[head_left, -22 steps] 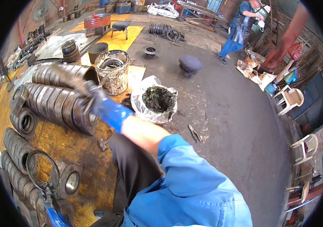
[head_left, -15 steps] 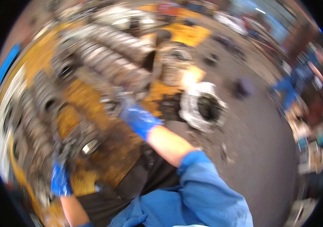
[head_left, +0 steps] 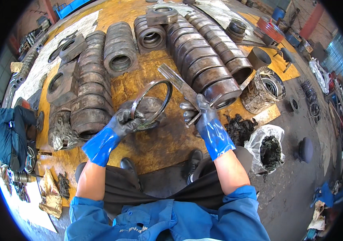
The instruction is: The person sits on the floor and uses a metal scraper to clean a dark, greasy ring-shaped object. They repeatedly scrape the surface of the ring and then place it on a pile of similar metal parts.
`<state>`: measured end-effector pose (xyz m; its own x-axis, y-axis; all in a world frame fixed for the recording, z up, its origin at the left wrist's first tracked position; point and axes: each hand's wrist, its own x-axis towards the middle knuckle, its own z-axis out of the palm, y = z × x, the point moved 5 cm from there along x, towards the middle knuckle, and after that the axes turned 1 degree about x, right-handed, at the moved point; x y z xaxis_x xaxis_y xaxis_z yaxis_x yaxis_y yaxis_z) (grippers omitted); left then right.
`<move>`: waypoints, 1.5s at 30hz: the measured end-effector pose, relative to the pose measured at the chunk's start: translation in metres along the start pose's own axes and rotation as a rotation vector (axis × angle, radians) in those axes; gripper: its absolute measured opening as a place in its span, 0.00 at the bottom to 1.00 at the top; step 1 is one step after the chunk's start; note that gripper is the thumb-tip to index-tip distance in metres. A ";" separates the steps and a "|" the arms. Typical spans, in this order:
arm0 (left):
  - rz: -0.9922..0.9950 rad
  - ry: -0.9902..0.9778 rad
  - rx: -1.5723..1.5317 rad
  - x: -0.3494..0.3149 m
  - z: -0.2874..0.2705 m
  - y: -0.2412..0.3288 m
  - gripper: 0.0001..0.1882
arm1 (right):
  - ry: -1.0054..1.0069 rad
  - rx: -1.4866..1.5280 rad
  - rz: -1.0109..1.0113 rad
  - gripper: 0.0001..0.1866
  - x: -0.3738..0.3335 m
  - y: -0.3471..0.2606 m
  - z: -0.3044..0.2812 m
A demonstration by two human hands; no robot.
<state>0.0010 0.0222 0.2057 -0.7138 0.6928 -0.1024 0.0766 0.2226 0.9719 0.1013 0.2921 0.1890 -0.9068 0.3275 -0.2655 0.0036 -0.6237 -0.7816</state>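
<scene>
My left hand [head_left: 124, 125], in a dark-palmed glove with a blue cuff, grips a thin shiny metal ring [head_left: 169, 94] by its near left side. The ring stands tilted above the yellow, oil-stained work surface [head_left: 151, 150]. Gloved the same way, my right hand [head_left: 206, 116] is closed around a flat, streaked tool [head_left: 176, 80], a brush or scraper; I cannot tell which. A thin metal rod [head_left: 215, 100] crosses the same hand. Tool and ring are close but apart. Behind the ring lies a dark round part, partly covered by it.
Rows of heavy steel cylinders [head_left: 199, 60] lie on both sides, with square bored blocks [head_left: 64, 83] at the left. A grimy bucket [head_left: 255, 94] and a white bag [head_left: 255, 160] of dark scraps stand right. A person in blue [head_left: 9, 132] crouches at far left.
The view has swung and steadied. My hands have come together in front of me. The ring and the flat tool now show clearly in them; the earlier frame is too blurred to compare.
</scene>
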 end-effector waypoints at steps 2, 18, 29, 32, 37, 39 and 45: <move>0.018 -0.009 0.032 0.002 0.001 -0.004 0.08 | -0.065 -0.057 -0.020 0.26 -0.011 -0.006 0.011; 0.147 0.015 -0.054 0.006 -0.016 -0.006 0.12 | -0.012 0.061 0.077 0.27 -0.033 -0.005 0.004; 0.119 0.065 -0.153 0.014 -0.008 -0.023 0.19 | -0.217 0.012 -0.068 0.29 -0.038 0.001 0.016; 0.085 0.069 -0.131 0.020 -0.029 -0.048 0.24 | -0.268 -0.003 -0.092 0.28 -0.044 0.000 0.026; 0.031 0.133 -0.029 0.011 -0.033 -0.019 0.40 | -0.330 -0.072 -0.071 0.25 -0.038 0.009 0.024; 0.108 0.144 0.130 0.018 -0.017 0.005 0.41 | -0.354 -0.094 -0.063 0.24 -0.041 0.008 0.023; 0.056 0.094 0.678 0.048 0.026 0.084 0.22 | -0.412 -0.115 -0.065 0.21 -0.041 0.006 0.019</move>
<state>-0.0086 0.0915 0.2773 -0.7513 0.6599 -0.0072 0.5119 0.5896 0.6247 0.1309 0.2612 0.2060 -0.9991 0.0380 0.0160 -0.0335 -0.5205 -0.8532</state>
